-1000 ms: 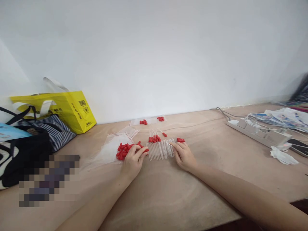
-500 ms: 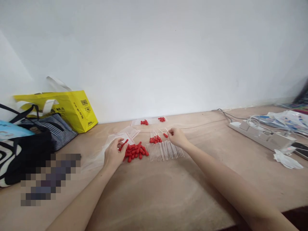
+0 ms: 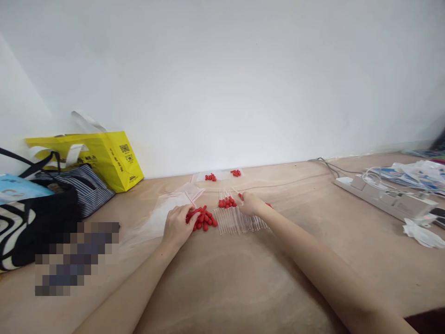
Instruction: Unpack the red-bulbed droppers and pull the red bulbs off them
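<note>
My left hand (image 3: 179, 225) lies at the left side of a pile of red rubber dropper bulbs (image 3: 205, 219), its fingers and thumb closed round some of them. Beyond the glass tubes, my right hand (image 3: 252, 204) pinches a dropper with a red bulb (image 3: 240, 196) at the fingertips; the fingers partly cover it. Just left of that hand, several droppers with red bulbs (image 3: 226, 202) lie side by side, bulbs toward me. In front of them is a row of clear glass tubes (image 3: 225, 221). A bit of red (image 3: 269, 205) shows by my right wrist.
Clear plastic bags (image 3: 174, 204) lie left of the pile. Another bag with tubes and red bulbs (image 3: 210, 177) is near the wall. Yellow (image 3: 118, 162) and striped bags (image 3: 90, 185) stand left. A power strip (image 3: 378, 199) and crumpled white gloves (image 3: 422, 233) are right.
My left hand has moved down onto the bulb pile, where one bulb stuck up between its fingers before. My right hand has shifted slightly nearer, lower over the tubes.
</note>
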Demonstrator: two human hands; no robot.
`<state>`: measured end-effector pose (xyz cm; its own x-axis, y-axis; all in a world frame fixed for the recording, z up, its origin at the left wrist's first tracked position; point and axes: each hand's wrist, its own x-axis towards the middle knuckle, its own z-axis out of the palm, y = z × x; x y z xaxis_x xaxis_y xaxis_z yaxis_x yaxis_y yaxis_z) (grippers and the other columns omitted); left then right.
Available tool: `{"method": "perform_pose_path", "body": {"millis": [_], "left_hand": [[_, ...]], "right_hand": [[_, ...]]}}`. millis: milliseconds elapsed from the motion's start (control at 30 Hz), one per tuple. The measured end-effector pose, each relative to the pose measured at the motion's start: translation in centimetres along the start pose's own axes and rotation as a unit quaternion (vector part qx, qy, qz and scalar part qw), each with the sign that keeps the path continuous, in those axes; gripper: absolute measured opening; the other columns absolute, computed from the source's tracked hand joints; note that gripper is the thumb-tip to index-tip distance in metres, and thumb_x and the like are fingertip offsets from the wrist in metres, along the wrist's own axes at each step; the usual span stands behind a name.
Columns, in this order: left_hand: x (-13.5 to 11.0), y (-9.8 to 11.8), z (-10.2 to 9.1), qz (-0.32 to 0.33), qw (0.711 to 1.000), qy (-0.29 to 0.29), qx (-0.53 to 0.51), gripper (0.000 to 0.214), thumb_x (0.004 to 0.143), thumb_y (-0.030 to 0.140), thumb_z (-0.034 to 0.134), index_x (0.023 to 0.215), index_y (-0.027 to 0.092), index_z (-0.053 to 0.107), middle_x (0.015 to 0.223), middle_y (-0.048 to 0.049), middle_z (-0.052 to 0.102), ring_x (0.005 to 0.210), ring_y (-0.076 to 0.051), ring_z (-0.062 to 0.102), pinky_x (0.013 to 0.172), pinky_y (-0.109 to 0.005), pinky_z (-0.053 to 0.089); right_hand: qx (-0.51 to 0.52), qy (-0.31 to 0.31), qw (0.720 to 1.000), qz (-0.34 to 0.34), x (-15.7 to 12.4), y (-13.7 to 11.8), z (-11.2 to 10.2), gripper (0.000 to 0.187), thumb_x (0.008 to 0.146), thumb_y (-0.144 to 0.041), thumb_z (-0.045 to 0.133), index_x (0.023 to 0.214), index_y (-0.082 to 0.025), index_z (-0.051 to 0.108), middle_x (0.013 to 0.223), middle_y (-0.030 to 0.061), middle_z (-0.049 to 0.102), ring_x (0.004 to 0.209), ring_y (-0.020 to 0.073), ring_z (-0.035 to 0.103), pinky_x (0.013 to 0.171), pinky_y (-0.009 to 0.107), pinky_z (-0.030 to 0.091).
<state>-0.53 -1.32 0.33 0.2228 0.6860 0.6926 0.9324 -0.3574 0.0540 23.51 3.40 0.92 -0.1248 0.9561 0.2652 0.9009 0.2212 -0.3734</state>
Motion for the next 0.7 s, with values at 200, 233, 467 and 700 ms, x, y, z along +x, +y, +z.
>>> {"method": "perform_pose_path", "body": {"millis": [200, 233, 467, 700], "left_hand": [[0.4, -0.6, -0.4, -0.025, 0.997, 0.025, 0.074, 0.021, 0.077, 0.039, 0.048, 0.076, 0.021, 0.059, 0.067, -0.0022, 0.064, 0.069, -0.022, 0.058, 0.067, -0.034, 0.035], [0.4, -0.7, -0.5, -0.033, 0.996, 0.028, 0.081, 0.021, 0.077, 0.039, 0.049, 0.075, 0.021, 0.059, 0.067, -0.0018, 0.065, 0.070, -0.022, 0.058, 0.067, -0.034, 0.035], [0.6, -0.9, -0.3, -0.069, 0.995, 0.019, 0.074, 0.025, 0.076, 0.044, 0.050, 0.079, 0.022, 0.061, 0.078, -0.0013, 0.068, 0.078, -0.023, 0.057, 0.074, -0.036, 0.030], [0.1, -1.3, -0.4, -0.118, 0.982, 0.106, 0.104, 0.022, 0.078, 0.036, 0.049, 0.089, 0.020, 0.060, 0.092, -0.0055, 0.065, 0.091, -0.025, 0.052, 0.078, -0.036, 0.029]], "right_hand": [[0.024, -0.041, 0.996, 0.081, 0.7, 0.8, -0.9, 0.021, 0.072, -0.030, 0.054, 0.086, -0.015, 0.060, 0.087, 0.0119, 0.064, 0.076, 0.0214, 0.061, 0.059, 0.028, 0.042], [0.026, -0.037, 0.994, 0.095, 0.9, 1.1, -1.1, 0.024, 0.073, -0.032, 0.054, 0.089, -0.016, 0.059, 0.091, 0.0119, 0.064, 0.080, 0.0217, 0.060, 0.061, 0.028, 0.042], [0.044, -0.053, 0.985, 0.160, 3.8, 2.7, -0.2, 0.023, 0.067, -0.030, 0.062, 0.085, -0.016, 0.062, 0.088, 0.0092, 0.065, 0.080, 0.0203, 0.060, 0.060, 0.026, 0.043], [0.032, -0.061, 0.987, 0.143, 6.3, 1.5, 2.6, 0.026, 0.081, -0.030, 0.054, 0.098, -0.011, 0.056, 0.095, 0.0077, 0.058, 0.082, 0.0154, 0.057, 0.070, 0.030, 0.048]]}}
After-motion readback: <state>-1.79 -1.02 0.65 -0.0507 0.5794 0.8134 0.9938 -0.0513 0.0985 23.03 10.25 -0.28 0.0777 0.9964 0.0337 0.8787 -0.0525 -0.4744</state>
